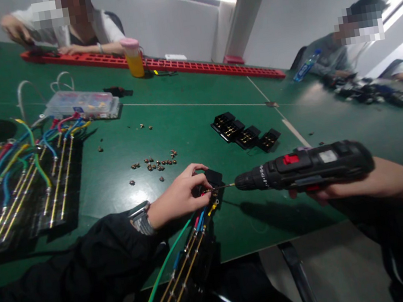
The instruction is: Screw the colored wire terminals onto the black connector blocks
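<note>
My right hand (338, 188) grips a black cordless drill (302, 168), its long thin bit pointing left. The bit's tip meets a small black socket block (213, 175) near the table's front edge. My left hand (185, 194) is closed with thumb and fingers around that block's left side; the pinched spot itself is partly hidden. From the block, red, blue, yellow and green wires run down to a black strip with brass bars (185, 284), which reaches over the table edge toward my lap. Several small screws (156, 165) lie scattered beyond my left hand.
Several black socket blocks (247, 136) sit beyond the drill. At left lie wired strips with brass bars (22, 198) and a clear parts case (81, 104). A long red perforated rail (188, 64) and an orange drink cup (134, 60) stand farther back. Other people sit across the table.
</note>
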Tool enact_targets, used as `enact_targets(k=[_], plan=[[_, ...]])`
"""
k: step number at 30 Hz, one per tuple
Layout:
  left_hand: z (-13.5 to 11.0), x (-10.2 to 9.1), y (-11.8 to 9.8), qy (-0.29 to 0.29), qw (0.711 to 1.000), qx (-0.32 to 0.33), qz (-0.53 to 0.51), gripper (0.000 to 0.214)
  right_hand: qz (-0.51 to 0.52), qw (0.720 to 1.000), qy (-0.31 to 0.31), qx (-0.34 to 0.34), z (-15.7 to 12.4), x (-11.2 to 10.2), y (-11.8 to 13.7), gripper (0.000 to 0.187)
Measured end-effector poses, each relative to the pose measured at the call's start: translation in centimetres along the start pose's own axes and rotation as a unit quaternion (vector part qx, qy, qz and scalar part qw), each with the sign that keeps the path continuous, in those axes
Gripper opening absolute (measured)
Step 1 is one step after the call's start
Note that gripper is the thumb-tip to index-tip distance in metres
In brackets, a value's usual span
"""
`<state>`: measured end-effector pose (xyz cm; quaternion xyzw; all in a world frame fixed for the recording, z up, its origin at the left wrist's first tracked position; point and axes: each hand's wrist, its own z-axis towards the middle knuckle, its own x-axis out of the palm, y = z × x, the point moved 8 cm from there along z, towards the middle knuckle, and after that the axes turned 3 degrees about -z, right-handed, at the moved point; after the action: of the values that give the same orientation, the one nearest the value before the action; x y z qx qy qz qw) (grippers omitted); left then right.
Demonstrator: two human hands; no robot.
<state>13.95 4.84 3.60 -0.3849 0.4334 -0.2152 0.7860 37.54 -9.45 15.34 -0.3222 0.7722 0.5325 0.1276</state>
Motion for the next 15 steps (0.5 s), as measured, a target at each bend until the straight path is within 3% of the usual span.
enact_targets(k=[7,15], plan=[[-0.06,0.09,0.19,-0.003,1.0,-0.005,-0.003,0.007,-0.011,1.0,-0.013,-0.009,-0.06,-0.37,-0.28,0.019],[-0.05,0.06,0.18,-0.006,1.0,-0.007,-0.007,0.007,-0.034,0.999,-0.001,-0.008,0.07,-0.5,-0.22,0.028]])
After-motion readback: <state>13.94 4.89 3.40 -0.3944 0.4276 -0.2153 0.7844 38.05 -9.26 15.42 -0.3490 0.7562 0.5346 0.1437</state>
